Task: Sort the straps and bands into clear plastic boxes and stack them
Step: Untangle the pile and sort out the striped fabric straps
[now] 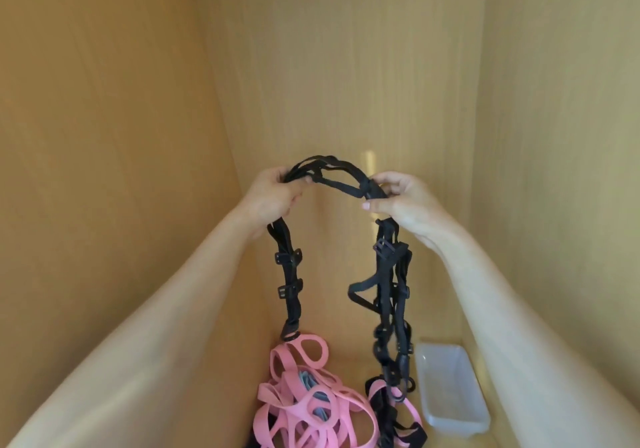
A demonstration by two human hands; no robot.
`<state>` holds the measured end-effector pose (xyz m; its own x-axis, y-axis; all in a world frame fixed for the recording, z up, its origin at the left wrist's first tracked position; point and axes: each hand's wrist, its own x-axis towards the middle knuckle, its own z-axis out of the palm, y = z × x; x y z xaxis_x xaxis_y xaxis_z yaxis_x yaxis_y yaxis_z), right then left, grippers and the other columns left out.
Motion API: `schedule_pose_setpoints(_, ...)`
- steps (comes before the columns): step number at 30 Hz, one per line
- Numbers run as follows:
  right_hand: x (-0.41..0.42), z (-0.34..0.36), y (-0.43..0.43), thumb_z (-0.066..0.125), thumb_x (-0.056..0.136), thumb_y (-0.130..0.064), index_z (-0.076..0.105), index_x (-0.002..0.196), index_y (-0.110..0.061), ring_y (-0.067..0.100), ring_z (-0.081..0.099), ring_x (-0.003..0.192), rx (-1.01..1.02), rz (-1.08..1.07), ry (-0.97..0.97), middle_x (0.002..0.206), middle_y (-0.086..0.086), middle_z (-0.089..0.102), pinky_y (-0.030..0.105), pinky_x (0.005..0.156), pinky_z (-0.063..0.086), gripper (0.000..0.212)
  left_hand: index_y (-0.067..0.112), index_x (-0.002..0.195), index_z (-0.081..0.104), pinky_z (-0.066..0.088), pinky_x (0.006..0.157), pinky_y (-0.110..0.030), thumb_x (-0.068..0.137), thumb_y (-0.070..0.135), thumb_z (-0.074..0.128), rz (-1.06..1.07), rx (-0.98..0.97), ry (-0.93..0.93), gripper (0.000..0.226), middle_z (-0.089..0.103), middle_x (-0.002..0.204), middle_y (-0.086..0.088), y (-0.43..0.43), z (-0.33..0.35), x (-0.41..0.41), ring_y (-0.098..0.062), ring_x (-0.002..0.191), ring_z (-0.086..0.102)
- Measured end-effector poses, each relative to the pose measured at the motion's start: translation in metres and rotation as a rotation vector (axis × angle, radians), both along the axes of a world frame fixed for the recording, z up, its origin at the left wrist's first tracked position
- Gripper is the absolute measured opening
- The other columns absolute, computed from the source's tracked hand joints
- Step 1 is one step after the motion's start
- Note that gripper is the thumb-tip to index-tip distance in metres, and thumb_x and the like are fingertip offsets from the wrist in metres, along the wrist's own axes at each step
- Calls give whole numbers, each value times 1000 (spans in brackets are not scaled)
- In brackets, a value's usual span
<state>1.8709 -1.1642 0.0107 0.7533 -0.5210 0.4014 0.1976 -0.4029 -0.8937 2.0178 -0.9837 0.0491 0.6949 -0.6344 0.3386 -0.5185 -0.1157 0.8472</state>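
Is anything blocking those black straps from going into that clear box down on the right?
Nothing visible blocks the clear box: it sits open, apparently empty. But the black straps, gripped by the left hand and right hand, hang into the pink bands and may snag.

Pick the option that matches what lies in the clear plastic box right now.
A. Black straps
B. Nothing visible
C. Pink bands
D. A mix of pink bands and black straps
B: the clear plastic box shows only its bare bottom, while the pink bands lie piled beside it and the black straps hang from both hands.
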Motion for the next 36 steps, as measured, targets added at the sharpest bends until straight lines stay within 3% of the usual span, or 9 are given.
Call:
schedule_pose_setpoints(4, 1, -4, -4, 79, 82, -3, 69, 90, -34, 19, 64, 85, -84, -70, 88, 104, 9, 72, 19, 72, 45, 33, 14, 95, 70, 35, 56, -26, 94, 15, 68, 50, 34, -60, 2, 51, 72, 1, 4, 18, 2, -14, 63, 41)
schedule_pose_setpoints(10, -1, -16, -20, 51, 93, 6, 72, 100, -35, 20, 65, 100, -225, -77, 167, 108, -2, 71, 15, 70, 42, 47, 12, 89, 64, 30, 46, -24, 92, 5, 66, 111, 32, -103, 8, 52, 74, -2, 3, 29, -1, -14, 55, 41)
schedule_pose_setpoints(12, -1, -24, -27, 45, 93, 7, 73, 100, -35, 25, 65, 92, -310, -121, 198, 111, 2, 70, 21, 69, 46, 50, 12, 89, 65, 33, 46, -22, 91, 5, 66, 129, 48, -164, 7, 57, 76, -4, 3, 29, 0, -14, 53, 45)
schedule_pose_setpoints(16, -3, -35, -36, 43, 91, 6, 74, 107, -27, 28, 52, 89, -619, -334, 344, 103, 1, 46, 38, 74, 50, 48, 14, 91, 64, 34, 45, -22, 96, 21, 64, 158, 406, -437, 9, 71, 76, -4, 1, 16, 2, -3, 42, 47)
schedule_pose_setpoints(20, -3, -39, -40, 45, 92, 8, 75, 111, -20, 29, 53, 92, -683, -415, 314, 103, 3, 49, 47, 79, 53, 45, 10, 78, 57, 27, 43, -23, 98, 35, 60, 73, 708, -375, 32, 43, 54, 1, 2, -11, 6, -16, 45, 36)
schedule_pose_setpoints(25, 3, -40, -35, 63, 96, -6, 77, 97, -26, 19, 59, 86, -442, -278, 157, 96, -5, 64, 28, 77, 46, 24, 13, 81, 54, 46, 60, -32, 94, 36, 68, -102, 421, 77, 30, 46, 52, 6, 4, -39, 8, -15, 54, 50)
schedule_pose_setpoints(28, 5, -36, -30, 67, 95, -9, 75, 90, -33, 14, 62, 86, -381, -212, 112, 93, -11, 65, 23, 71, 45, 27, 16, 83, 55, 42, 66, -31, 93, 35, 71, -178, 256, 241, 26, 47, 60, 5, 3, -43, 9, -13, 58, 48)
schedule_pose_setpoints(31, 1, -35, -34, 58, 97, -3, 73, 86, -42, 14, 61, 86, -426, -183, 230, 91, -17, 60, 21, 68, 48, 43, 16, 79, 61, 33, 55, -27, 90, 33, 75, -127, 255, 167, 24, 46, 55, 7, 2, -39, 9, -12, 52, 42)
schedule_pose_setpoints(36, -3, -51, -50, 45, 96, 9, 73, 119, -26, 20, 50, 104, -505, -221, 402, 112, -5, 50, 29, 87, 42, 51, 20, 73, 68, 32, 53, -25, 81, 36, 83, 11, 344, -107, 24, 46, 56, 9, -4, -27, 4, -12, 55, 42)
